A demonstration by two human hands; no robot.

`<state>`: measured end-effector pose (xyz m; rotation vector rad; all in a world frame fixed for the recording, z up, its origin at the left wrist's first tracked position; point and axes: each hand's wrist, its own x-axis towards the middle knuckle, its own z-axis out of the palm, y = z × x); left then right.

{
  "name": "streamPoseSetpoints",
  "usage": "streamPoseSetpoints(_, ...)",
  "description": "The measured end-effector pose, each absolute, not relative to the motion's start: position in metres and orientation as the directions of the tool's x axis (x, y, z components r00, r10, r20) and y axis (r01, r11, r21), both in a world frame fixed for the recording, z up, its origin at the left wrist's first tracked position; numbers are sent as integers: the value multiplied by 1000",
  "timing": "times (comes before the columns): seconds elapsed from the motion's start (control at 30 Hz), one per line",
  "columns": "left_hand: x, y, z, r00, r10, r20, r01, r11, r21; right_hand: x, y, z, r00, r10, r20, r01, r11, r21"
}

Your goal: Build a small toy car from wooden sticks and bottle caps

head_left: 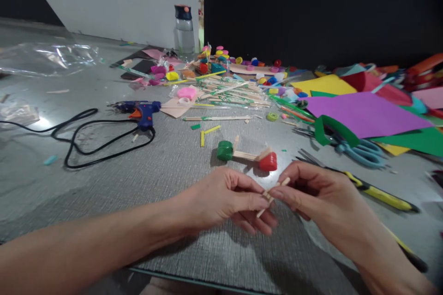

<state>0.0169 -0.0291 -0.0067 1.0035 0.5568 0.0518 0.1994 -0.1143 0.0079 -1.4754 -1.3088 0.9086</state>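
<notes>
Left hand (228, 198) and right hand (311, 193) both pinch a short wooden stick (272, 192) between fingertips, just above the table (173, 161).

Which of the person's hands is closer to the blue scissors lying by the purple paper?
Right. The right hand lies just below-left of the blue scissors; the left hand sits farther left, beyond the small wooden stick both pinch.

Craft workspace: grey worktop (173, 166) carrying a glue gun (140, 110), coloured paper sheets (363, 113), scissors (360, 150), wooden sticks (235, 92) and plastic bottle caps (221, 53).
</notes>
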Motion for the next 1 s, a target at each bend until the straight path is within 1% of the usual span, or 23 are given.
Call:
streamPoseSetpoints(0.07,17,-28,-8,868,302,-393,200,513,835,197,-115,7,178,982,70,287,16,-958)
streamPoseSetpoints(0.13,17,-28,-10,884,324,-338,173,445,879,194,-116,7,173,983,67,272,18,-962)
streamPoseSetpoints(0.2,17,-28,-12,895,349,-276,135,377,916,192,-117,6,139,989,45,233,12,-972)
streamPoseSetpoints(0.27,17,-27,-14,899,365,-240,108,347,932,191,-118,4,96,995,23,184,5,-983)
streamPoseSetpoints(0.37,17,-27,-15,902,346,-260,114,389,914,193,-121,0,60,998,10,158,0,-987)
streamPoseSetpoints(0.5,17,-29,-13,897,311,-315,140,475,869,196,-121,-3,86,996,26,177,10,-984)
streamPoseSetpoints(0.7,18,-30,-10,881,379,-282,115,408,906,194,-118,-3,97,994,58,123,46,-991)
streamPoseSetpoints(0.83,19,-30,-12,878,380,-291,116,422,899,191,-117,-5,112,991,74,85,65,-994)
streamPoseSetpoints(1.0,18,-30,-13,886,346,-308,140,433,890,190,-119,-7,119,992,43,36,39,-999)
